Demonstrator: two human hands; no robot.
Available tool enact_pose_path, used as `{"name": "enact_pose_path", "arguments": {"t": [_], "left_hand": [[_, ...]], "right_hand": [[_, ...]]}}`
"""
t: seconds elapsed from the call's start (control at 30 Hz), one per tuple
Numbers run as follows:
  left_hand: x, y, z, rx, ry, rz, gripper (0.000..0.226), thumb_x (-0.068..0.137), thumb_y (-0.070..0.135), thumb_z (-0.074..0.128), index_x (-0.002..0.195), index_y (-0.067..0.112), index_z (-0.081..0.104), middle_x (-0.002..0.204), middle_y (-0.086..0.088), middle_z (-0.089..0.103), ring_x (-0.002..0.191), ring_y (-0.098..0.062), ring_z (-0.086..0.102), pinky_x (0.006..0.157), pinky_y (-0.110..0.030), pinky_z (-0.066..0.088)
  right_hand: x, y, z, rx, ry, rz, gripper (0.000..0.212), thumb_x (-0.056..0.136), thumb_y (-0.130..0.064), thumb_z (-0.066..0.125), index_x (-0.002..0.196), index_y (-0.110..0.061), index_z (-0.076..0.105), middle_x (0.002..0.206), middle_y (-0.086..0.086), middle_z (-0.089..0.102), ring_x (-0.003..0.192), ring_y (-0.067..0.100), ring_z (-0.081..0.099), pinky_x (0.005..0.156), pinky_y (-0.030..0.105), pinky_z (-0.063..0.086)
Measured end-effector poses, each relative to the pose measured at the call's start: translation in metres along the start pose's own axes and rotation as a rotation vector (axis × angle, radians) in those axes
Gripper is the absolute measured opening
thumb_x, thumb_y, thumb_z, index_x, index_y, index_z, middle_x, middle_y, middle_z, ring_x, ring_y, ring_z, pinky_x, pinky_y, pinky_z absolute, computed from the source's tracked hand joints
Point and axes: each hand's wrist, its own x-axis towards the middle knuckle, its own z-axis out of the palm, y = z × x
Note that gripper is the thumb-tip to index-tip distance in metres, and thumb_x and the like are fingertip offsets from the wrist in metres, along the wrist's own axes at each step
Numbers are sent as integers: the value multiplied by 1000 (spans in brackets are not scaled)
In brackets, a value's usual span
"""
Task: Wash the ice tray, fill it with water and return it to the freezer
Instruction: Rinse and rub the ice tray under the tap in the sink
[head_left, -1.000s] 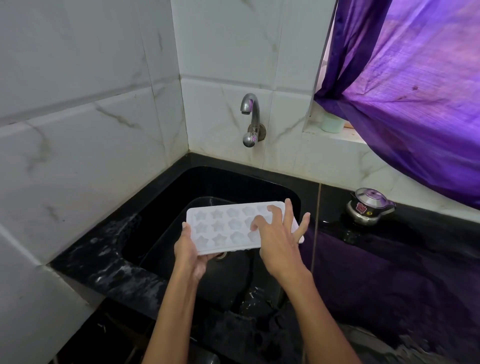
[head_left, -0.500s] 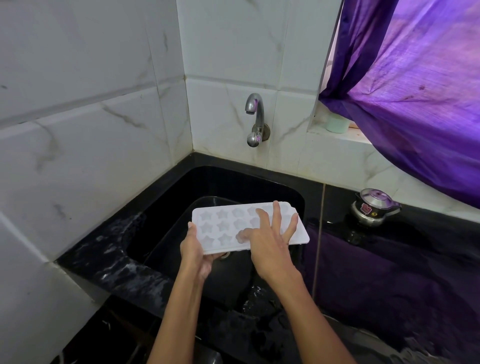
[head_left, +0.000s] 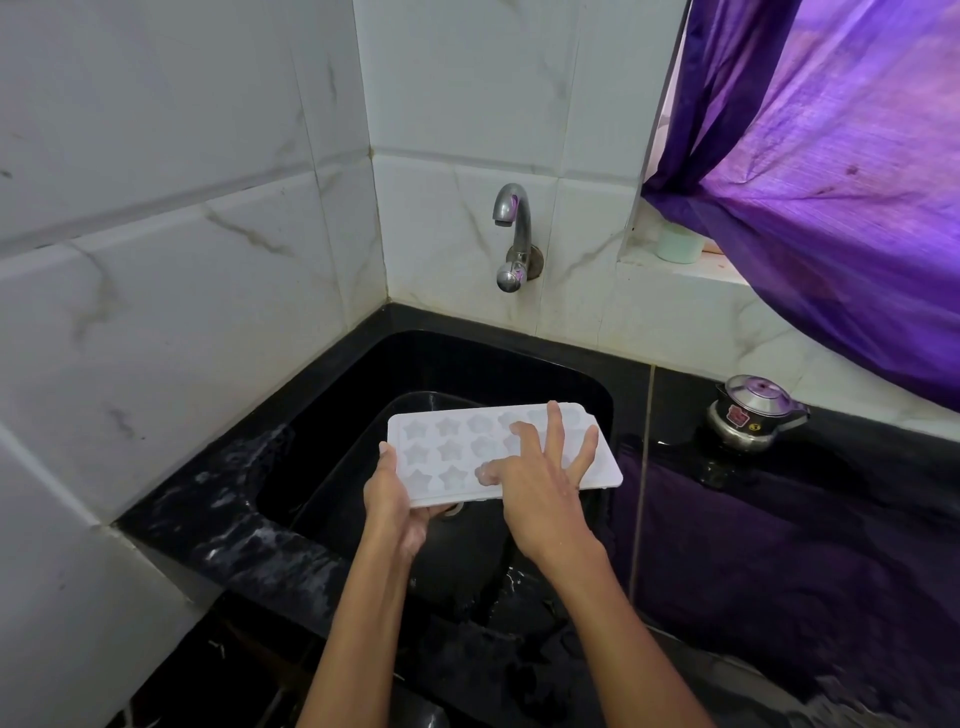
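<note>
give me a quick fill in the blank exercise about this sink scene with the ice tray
1. The white ice tray is held above the black ____.
2. The left hand grips the tray's near-left corner, while the right hand rests spread fingers on its ____ face.
3. The tray's visible moulds are shaped like ____.
4. No water runs from the metal tap, which is mounted on the tiled ____.

Missing words: sink; top; stars; wall

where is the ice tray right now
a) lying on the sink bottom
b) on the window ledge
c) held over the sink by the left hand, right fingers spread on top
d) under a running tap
c: the left hand grips the ice tray at its near-left edge above the black sink, while the right hand lies spread on top.
</note>
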Motion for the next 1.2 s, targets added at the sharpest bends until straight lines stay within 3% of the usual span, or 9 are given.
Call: {"name": "enact_pose_path", "arguments": {"t": [0.33, 0.53, 0.7, 0.93, 1.2], "left_hand": [[0, -1, 5, 5, 7, 7, 40, 100, 45, 32, 92, 16, 59, 94, -12, 69, 87, -33, 67, 79, -53, 54], [1, -1, 6, 3, 33, 0, 40, 100, 45, 33, 94, 16, 59, 94, -12, 70, 86, -33, 68, 77, -52, 55], [1, -2, 8, -3, 44, -3, 43, 99, 44, 34, 99, 10, 60, 96, -14, 70, 88, -34, 68, 80, -51, 55], [1, -2, 8, 3, 19, 12, 43, 100, 43, 34, 91, 11, 61, 77, -9, 73, 76, -30, 69, 77, -48, 54], [4, -1, 6, 13, 10, 12, 42, 100, 45, 33, 96, 13, 61, 92, -12, 71, 85, -32, 69, 79, -49, 55]], "right_hand": [[0, 3, -2, -10, 2, 3, 60, 79, 15, 49, 115, -31, 62, 154, 9, 14, 140, 40, -28, 105, 66, -22], [3, -5, -4, 27, 79, -31, 64, 71, 20, 44, 115, -26, 51, 153, 11, 11, 140, 39, -29, 106, 63, -21], [3, -18, -1, 28, -30, -100, 57, 85, 9, 50, 125, -31, 59, 159, 14, -2, 138, 40, -33, 105, 64, -23], [4, -22, -2, 5, -43, -78, 47, 90, 1, 53, 124, -31, 61, 158, 14, 4, 139, 40, -31, 106, 65, -21], [6, -23, -1, -14, -32, -82, 44, 90, 0, 55, 122, -30, 62, 157, 12, 9, 140, 40, -29, 106, 65, -20]]}}
